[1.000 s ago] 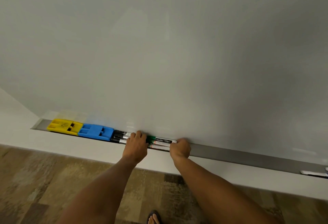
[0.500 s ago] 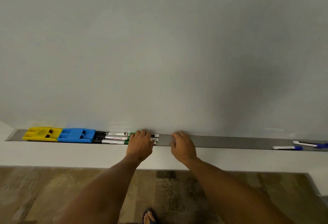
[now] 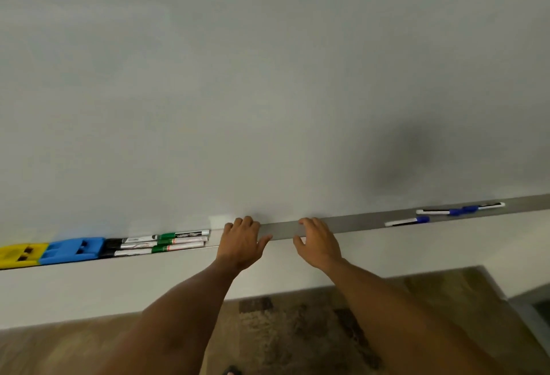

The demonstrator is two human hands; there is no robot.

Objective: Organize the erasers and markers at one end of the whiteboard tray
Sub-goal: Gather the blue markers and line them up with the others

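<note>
The grey whiteboard tray (image 3: 357, 223) runs along the board's bottom edge. At its left end lie a yellow eraser (image 3: 20, 254) and a blue eraser (image 3: 73, 249) side by side. Right of them sits a packed group of black and green markers (image 3: 162, 243). Far to the right, three blue-capped markers (image 3: 407, 221) (image 3: 437, 211) (image 3: 483, 206) lie loose on the tray. My left hand (image 3: 241, 240) rests on the tray just right of the packed markers, fingers apart, holding nothing. My right hand (image 3: 318, 240) hovers at the tray edge, also empty with its fingers apart.
The whiteboard (image 3: 268, 92) fills the upper view. Below the tray is a white wall strip (image 3: 89, 291), then patterned brown carpet (image 3: 297, 330). A foot in a sandal (image 3: 232, 371) shows at the bottom edge.
Both hands have let go of the green markers and shifted right along the tray. The view has swung right, bringing the blue-capped markers closer to centre.
</note>
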